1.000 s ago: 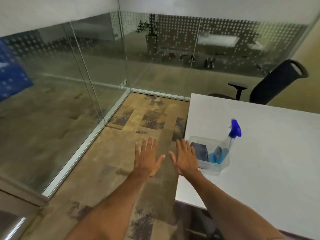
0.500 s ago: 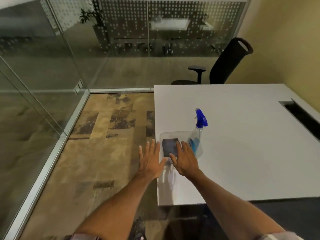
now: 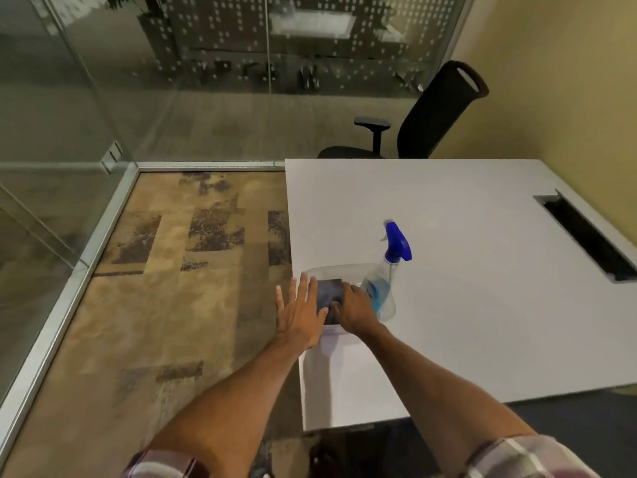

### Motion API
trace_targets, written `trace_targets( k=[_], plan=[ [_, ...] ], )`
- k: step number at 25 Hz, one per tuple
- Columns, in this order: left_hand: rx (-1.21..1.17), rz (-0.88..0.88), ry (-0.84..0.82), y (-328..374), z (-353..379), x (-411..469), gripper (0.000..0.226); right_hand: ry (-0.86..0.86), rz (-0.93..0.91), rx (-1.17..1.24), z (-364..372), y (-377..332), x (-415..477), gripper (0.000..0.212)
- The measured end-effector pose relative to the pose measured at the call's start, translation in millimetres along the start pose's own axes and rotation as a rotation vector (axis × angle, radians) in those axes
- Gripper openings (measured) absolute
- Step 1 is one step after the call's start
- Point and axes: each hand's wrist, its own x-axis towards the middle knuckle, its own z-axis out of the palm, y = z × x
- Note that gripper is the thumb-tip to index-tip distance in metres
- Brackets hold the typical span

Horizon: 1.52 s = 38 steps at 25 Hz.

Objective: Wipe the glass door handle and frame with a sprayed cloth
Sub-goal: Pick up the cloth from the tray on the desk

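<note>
Cloth, dark and folded, lies in the clear tub near the table's left edge; it looks soft and light, so a pinch at its near fold should lift it. The right hand curls onto it, though a firm grip I cannot tell. The left hand is flat and open beside the tub. The spray bottle leans in the tub's right end, close enough to knock; the table beyond is free.
</note>
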Motion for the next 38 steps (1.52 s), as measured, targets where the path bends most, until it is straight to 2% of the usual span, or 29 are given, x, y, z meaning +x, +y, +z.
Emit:
trace_targets(
  k=[3, 7, 9, 12, 17, 21, 23, 24, 27, 29, 31, 33, 36, 38],
  plan=[
    [-0.025, -0.019, -0.002, -0.6, 8.5, 16.0, 0.075, -0.089, 0.094, 0.031, 7.0, 10.2, 27.9, 0.049],
    [-0.029, -0.067, -0.033, -4.8, 33.0, 33.6, 0.078, -0.246, 0.214, 0.094, 27.0, 25.4, 62.6, 0.065],
    [-0.026, -0.087, -0.067, -7.4, 47.4, 37.3, 0.08, -0.289, 0.262, 0.165, 39.3, 30.1, 74.3, 0.064],
    [-0.034, -0.106, -0.069, -8.2, 61.5, 37.2, 0.081, -0.283, 0.28, 0.186, 54.2, 32.2, 84.6, 0.059],
    [-0.035, -0.125, -0.039, -4.3, 67.6, 37.2, 0.078, -0.27, 0.386, 0.242, 54.4, 37.5, 97.2, 0.067],
    [-0.066, -0.138, -0.038, -2.1, 67.6, 36.5, 0.078, -0.233, 0.526, 0.335, 59.6, 30.8, 113.7, 0.043],
    [-0.07, -0.136, -0.049, -2.0, 65.0, 36.7, 0.078, -0.319, 0.494, 0.441, 59.8, 28.3, 109.1, 0.057],
    [-0.073, -0.133, -0.063, -2.6, 63.1, 36.6, 0.079, -0.268, 0.495, 0.502, 59.7, 30.5, 105.0, 0.062],
    [-0.114, -0.126, -0.137, -3.8, 56.4, 37.2, 0.079, -0.184, 0.501, 0.546, 53.0, 33.1, 90.1, 0.049],
    [-0.163, -0.138, -0.114, -2.4, 48.5, 37.2, 0.072, -0.114, 0.403, 0.526, 46.6, 29.6, 81.5, 0.048],
    [-0.308, -0.201, 0.038, 1.2, 34.4, 38.4, 0.06, -0.02, 0.271, 0.529, 33.6, 22.2, 70.2, 0.05],
    [-0.645, -0.29, 0.201, 7.6, 12.3, 40.0, 0.051, 0.105, 0.16, 0.582, 19.8, 11.2, 56.2, 0.047],
    [-1.245, -0.308, 0.177, 19.9, -30.4, 43.3, 0.044, 0.268, -0.011, 0.652, -7.6, -17.9, 45.1, 0.038],
    [-1.511, -0.335, 0.182, 24.7, -58.1, 41.4, 0.04, 0.301, -0.134, 0.643, -25.6, -35.6, 43.6, 0.033]
  ],
)
